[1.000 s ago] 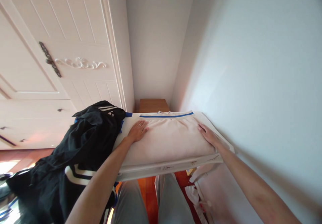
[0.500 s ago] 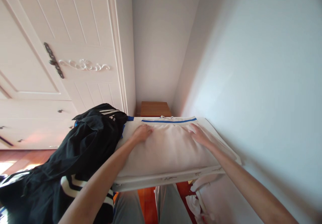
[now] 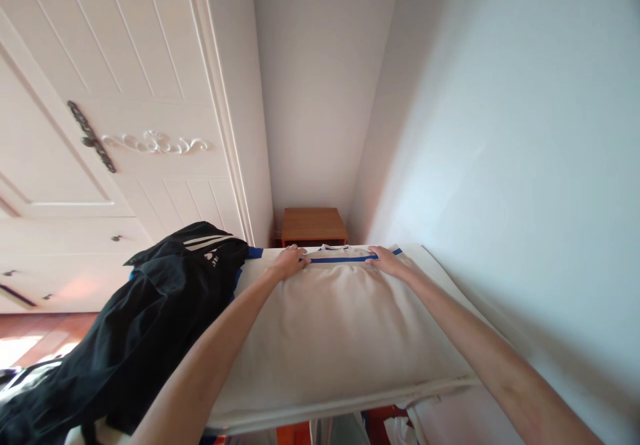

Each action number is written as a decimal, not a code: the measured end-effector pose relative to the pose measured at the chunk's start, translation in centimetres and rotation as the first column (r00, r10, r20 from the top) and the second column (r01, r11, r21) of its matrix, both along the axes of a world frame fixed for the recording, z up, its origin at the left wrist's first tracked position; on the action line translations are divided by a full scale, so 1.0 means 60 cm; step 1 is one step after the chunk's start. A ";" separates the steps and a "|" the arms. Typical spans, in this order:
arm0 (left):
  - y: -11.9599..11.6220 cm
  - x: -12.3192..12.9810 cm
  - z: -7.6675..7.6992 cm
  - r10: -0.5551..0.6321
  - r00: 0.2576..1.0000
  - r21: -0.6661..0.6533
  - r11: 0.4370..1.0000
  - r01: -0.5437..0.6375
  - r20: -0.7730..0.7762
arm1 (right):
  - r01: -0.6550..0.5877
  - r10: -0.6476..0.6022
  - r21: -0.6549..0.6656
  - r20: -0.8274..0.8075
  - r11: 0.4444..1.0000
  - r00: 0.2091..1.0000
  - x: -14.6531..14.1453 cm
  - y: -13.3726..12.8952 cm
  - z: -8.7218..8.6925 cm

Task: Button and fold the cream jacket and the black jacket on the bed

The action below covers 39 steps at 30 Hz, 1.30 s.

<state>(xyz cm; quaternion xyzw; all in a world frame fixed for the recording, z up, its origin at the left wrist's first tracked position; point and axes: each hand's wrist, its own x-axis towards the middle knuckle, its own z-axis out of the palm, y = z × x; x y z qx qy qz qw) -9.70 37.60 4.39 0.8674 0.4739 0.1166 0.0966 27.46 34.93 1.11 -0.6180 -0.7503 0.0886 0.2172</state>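
Observation:
A white garment (image 3: pixel 345 318) with a blue stripe near its far edge lies spread over a white board-like surface (image 3: pixel 250 408). My left hand (image 3: pixel 289 263) is at the left end of the stripe, fingers curled on the cloth. At the right end, my right hand (image 3: pixel 389 261) has its thumb and fingers closed on the striped part. Between the hands the cloth bunches into soft folds. A small piece of the garment sticks up beyond the stripe; my palms hide some of the fabric.
A black garment (image 3: pixel 165 311) with white stripes is heaped to the left, hanging off the surface. A white wardrobe (image 3: pixel 150 98) stands at left, a pale wall (image 3: pixel 500 131) at right. A small brown wooden cabinet (image 3: pixel 315 225) sits beyond the far edge.
Both hands have moved forward from the cloth below the stripe onto the stripe itself and come closer together. The cloth is more gathered between them. The view has shifted slightly.

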 end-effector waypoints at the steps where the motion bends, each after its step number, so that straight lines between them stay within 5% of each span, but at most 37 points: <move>1: 0.003 -0.001 0.002 -0.008 1.000 0.000 1.000 0.008 0.015 | -0.018 0.018 0.005 -0.010 1.000 1.000 0.002 0.000 0.002; 6: 0.028 -0.006 0.026 -0.054 0.991 0.007 0.999 0.053 0.120 | -0.090 0.092 0.043 -0.049 0.995 0.995 0.020 0.010 0.034; 10: 0.053 -0.005 0.042 -0.008 0.954 0.036 0.999 -0.003 0.300 | -0.022 0.037 0.072 -0.215 0.997 0.976 0.036 0.032 0.049; 20: 0.047 0.030 -0.042 0.159 0.971 -0.018 0.987 -0.159 0.180 | 0.054 -0.046 0.021 -0.282 0.998 0.958 0.014 0.033 -0.032; 39: 0.030 0.034 -0.059 0.194 0.966 0.132 0.967 -0.217 0.171 | 0.120 -0.083 0.075 -0.379 0.990 0.922 0.016 0.027 -0.047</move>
